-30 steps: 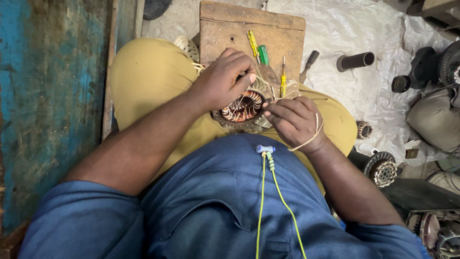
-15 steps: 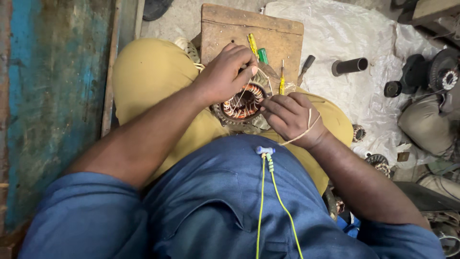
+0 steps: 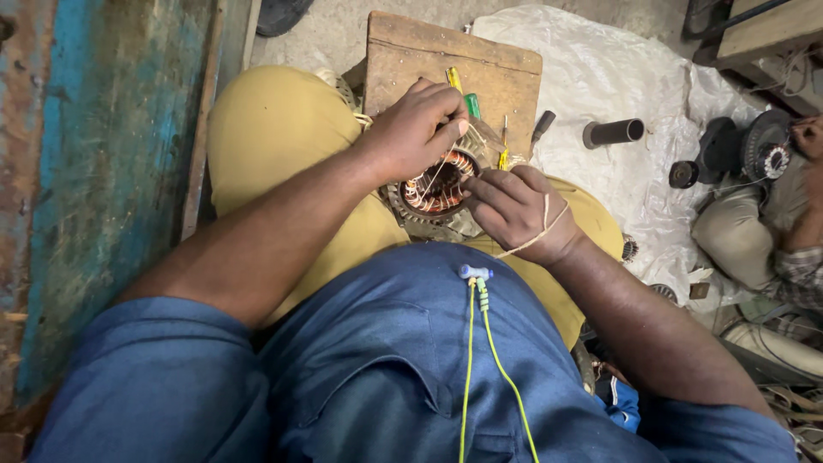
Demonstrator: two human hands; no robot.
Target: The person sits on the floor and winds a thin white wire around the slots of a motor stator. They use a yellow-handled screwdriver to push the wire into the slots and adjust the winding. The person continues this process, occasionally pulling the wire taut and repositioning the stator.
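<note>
A round motor stator point(image 3: 439, 187) with copper windings rests on my lap, between my knees in tan trousers. My left hand point(image 3: 417, 130) lies over its upper left rim, fingers curled down onto the windings. My right hand point(image 3: 517, 212) is at its right rim, fingertips pinching at the coils, with a pale string point(image 3: 543, 231) looped round the back of the hand. Thin pale strands run across the stator's opening. A yellow-green cord point(image 3: 477, 360) hangs down my blue shirt.
A wooden board point(image 3: 454, 64) lies beyond my knees with yellow and green-handled screwdrivers point(image 3: 464, 96). A dark metal tube point(image 3: 614, 133) and motor parts point(image 3: 754, 150) sit on a white sheet point(image 3: 600, 69). Another person's hand point(image 3: 806, 137) is at far right. A blue painted surface point(image 3: 103, 171) stands left.
My view has drifted slightly, so the scene sits a little lower and further right in frame. Both hands stay on the stator, fingers shifting slightly over the windings.
</note>
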